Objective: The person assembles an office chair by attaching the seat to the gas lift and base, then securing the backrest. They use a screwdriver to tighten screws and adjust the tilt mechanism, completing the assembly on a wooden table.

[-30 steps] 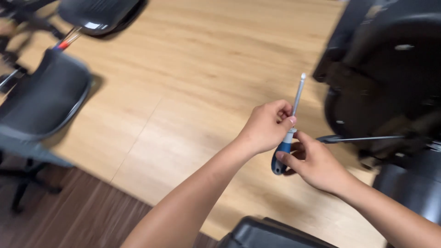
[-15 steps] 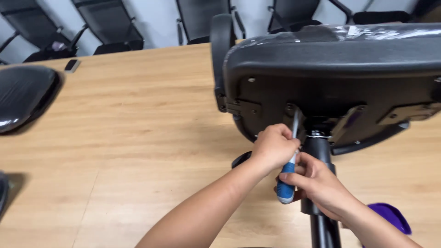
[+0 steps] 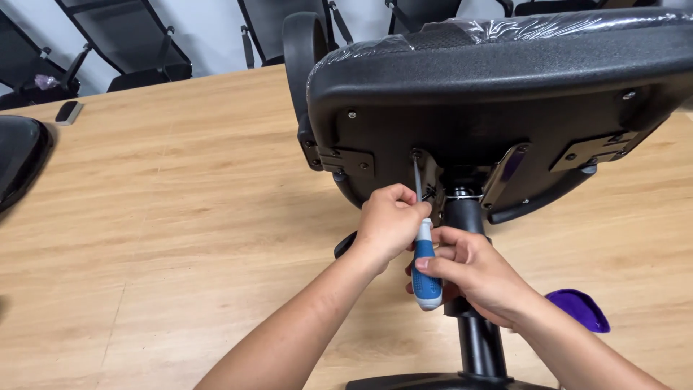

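We grip the screwdriver (image 3: 424, 260) w/ both hands: left hand (image 3: 390, 220) pinching up by the shaft, right hand (image 3: 473, 271) wrapped round the handle. Long axis near-upright, tip at a screw under the chair seat (image 3: 505, 94), directly above.

This looks like a furniture assembly workshop or office storeroom: a long wooden table (image 3: 180, 217) serves as a workbench, an upturned black chair seat (image 3: 505, 94) still in plastic wrap lies on it, and more black chair frames (image 3: 130, 43) lean against the pale wall (image 3: 216, 29) behind.
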